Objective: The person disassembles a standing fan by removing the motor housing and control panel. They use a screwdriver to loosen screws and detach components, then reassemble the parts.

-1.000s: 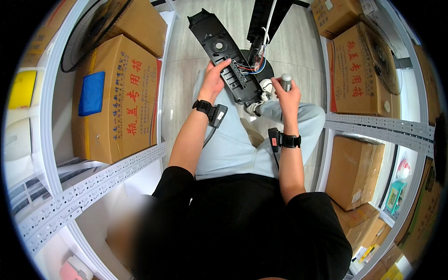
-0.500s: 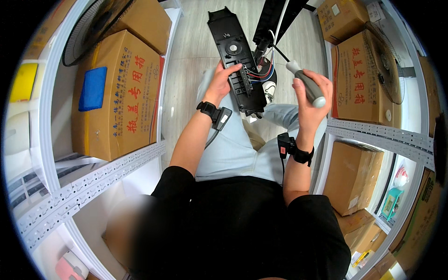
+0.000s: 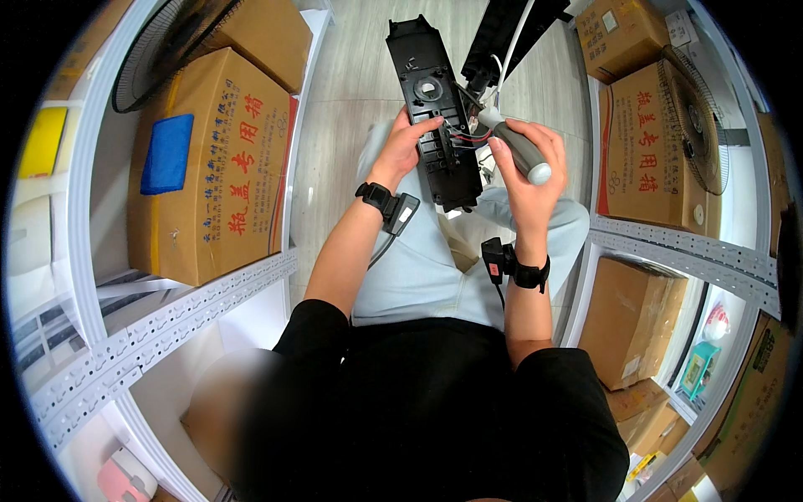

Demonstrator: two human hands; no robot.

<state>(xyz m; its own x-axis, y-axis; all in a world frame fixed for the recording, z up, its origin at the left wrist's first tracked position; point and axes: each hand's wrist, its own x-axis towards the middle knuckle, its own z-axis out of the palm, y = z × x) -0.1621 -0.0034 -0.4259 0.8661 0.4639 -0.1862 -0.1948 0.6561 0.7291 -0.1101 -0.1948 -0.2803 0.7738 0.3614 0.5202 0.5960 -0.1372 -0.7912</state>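
Note:
My left hand (image 3: 400, 146) grips the long black plastic panel (image 3: 414, 50) by its left edge, thumb across a row of fittings near the middle. Red, blue and other thin wires (image 3: 474, 135) run from that row at the panel's right side. My right hand (image 3: 534, 180) is closed round a screwdriver (image 3: 519, 152) with a grey handle. Its shaft points up and left toward the panel's right edge and the wires. Whether its tip touches anything cannot be made out. Beyond stands a black column (image 3: 510, 33) with a white cable (image 3: 512, 50) alongside.
Metal shelving (image 3: 686, 247) flanks me on both sides, holding cardboard boxes (image 3: 217, 167), wire fan guards (image 3: 698, 125) and a blue cloth (image 3: 167, 153). My legs in light jeans (image 3: 393, 284) are under the work, on the pale tiled floor (image 3: 351, 67).
The panel has moved right and turned more upright in my left hand. My right hand has raised the screwdriver from beside my knee to the wires at the panel's right edge.

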